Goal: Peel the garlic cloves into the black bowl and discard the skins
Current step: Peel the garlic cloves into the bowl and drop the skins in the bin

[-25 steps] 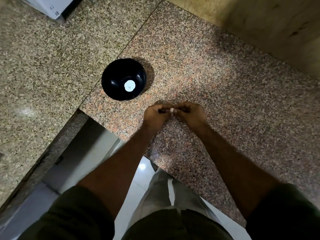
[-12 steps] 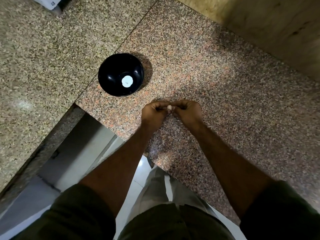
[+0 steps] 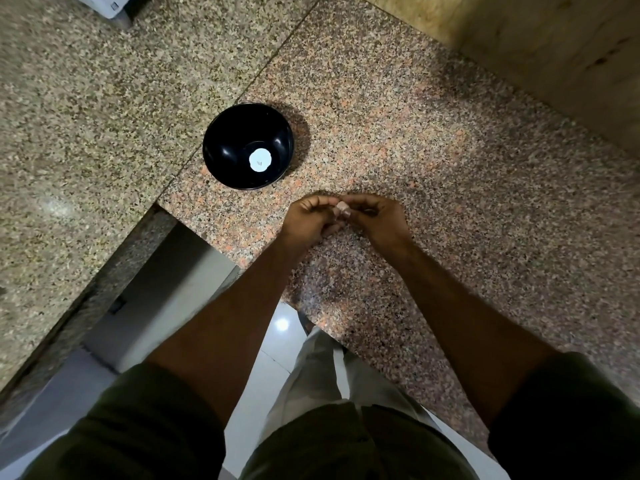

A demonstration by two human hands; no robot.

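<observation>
Between your two hands, right at the fingertips, sits the garlic clove, pale and small, and both grips are closed on it: your left hand pinches it from one side with fingers curled in, your right hand pinches from the other. Neither grip is open at all; the knuckles are bunched and the clove barely peeks out. Its long axis I cannot tell you, too much is hidden behind your fingers. Whether any skin has come loose is too small to call from here.

Now the relation that matters: the black bowl lies up and to the left of the clove, near but not touching your hands, and your left hand is the nearer one to it. So when the clove is bare, I'd judge the left makes the short carry over the rim. Inside the bowl you've got a white round spot on the bottom, sticker or garlic I cannot say. All of it rests on the speckled granite tabletop
</observation>
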